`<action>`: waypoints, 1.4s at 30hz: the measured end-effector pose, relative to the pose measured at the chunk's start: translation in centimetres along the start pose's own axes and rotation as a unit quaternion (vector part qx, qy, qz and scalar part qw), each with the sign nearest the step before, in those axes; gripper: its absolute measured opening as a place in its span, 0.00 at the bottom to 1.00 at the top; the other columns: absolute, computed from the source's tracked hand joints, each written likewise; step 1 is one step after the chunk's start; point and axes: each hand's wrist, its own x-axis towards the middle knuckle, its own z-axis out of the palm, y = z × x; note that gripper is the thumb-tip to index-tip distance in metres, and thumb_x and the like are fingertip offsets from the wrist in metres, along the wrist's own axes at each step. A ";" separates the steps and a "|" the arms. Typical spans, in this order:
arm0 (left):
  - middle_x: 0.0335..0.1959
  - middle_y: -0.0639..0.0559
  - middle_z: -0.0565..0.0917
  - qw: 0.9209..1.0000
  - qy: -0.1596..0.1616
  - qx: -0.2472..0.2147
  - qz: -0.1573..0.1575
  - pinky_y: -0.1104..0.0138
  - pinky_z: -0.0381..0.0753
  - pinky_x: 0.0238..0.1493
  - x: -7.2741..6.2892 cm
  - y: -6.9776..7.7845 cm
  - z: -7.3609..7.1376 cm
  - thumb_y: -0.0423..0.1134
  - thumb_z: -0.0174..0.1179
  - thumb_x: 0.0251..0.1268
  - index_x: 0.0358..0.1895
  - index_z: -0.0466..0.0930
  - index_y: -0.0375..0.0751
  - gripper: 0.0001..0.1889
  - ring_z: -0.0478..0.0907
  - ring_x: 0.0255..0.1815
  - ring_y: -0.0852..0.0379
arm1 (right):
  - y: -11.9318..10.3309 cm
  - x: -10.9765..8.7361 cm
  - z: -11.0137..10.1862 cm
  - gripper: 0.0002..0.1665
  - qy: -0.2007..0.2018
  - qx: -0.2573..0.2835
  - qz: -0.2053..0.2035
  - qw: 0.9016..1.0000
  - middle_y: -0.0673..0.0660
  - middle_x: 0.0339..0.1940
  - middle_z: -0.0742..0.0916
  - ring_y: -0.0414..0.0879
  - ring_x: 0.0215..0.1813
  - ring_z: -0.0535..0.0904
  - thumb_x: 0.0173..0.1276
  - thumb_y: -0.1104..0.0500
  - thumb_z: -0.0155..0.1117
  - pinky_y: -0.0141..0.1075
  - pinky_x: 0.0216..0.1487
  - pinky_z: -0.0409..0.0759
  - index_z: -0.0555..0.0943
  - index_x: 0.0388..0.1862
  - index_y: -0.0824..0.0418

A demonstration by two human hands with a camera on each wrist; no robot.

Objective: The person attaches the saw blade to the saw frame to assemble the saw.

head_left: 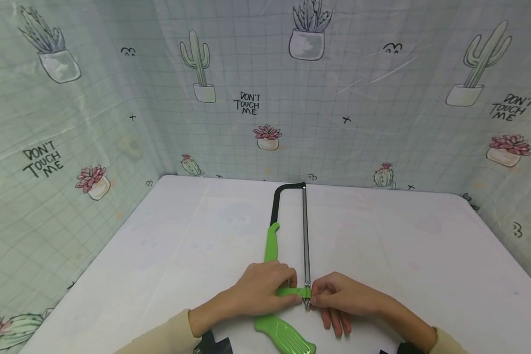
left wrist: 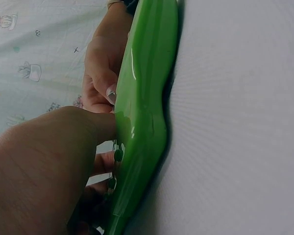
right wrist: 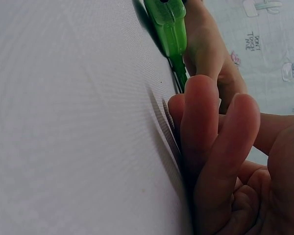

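A hacksaw (head_left: 271,243) is laid flat on its side at the middle of a white table (head_left: 394,241), its black front end pointed toward a cactus-print cloth (head_left: 327,103) and its green handle (head_left: 287,336) turned toward the person. The silver blade (head_left: 306,231) is set along the right, so its near end is placed within reach of both hands.

The green crosspiece (head_left: 287,292) is gripped by the left hand (head_left: 263,290), with fingers over its far side and thumb along its near side; the frame is apparently steadied this way against twisting. By the right hand (head_left: 349,295), the small metal fitting (head_left: 307,304) at the blade's near end appears to be pinched between thumb and forefinger, a hold suited to fine turning or adjusting. The other right fingers are left loose above the tabletop. In the right wrist view, the pinch itself is hidden, so its firmness cannot be told.
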 end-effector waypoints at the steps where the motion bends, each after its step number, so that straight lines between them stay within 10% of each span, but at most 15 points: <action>1: 0.27 0.69 0.70 1.000 0.000 0.000 0.000 0.74 0.62 0.26 0.0 0.0 0.0 0.62 0.62 0.67 0.37 0.78 0.61 0.12 0.65 0.29 0.71 | 0.0 0.0 0.0 0.12 0.000 0.001 0.000 1.000 0.81 0.26 0.83 0.39 0.15 0.82 0.80 0.59 0.55 0.44 0.14 0.80 0.79 0.44 0.68; 42: 0.26 0.69 0.70 1.000 0.011 0.006 0.005 0.74 0.62 0.26 0.0 -0.2 0.2 0.61 0.63 0.66 0.36 0.78 0.61 0.12 0.64 0.28 0.72 | 0.4 0.1 -0.2 0.13 0.001 0.024 0.005 1.000 0.75 0.26 0.86 0.38 0.16 0.82 0.80 0.60 0.52 0.30 0.16 0.78 0.81 0.45 0.68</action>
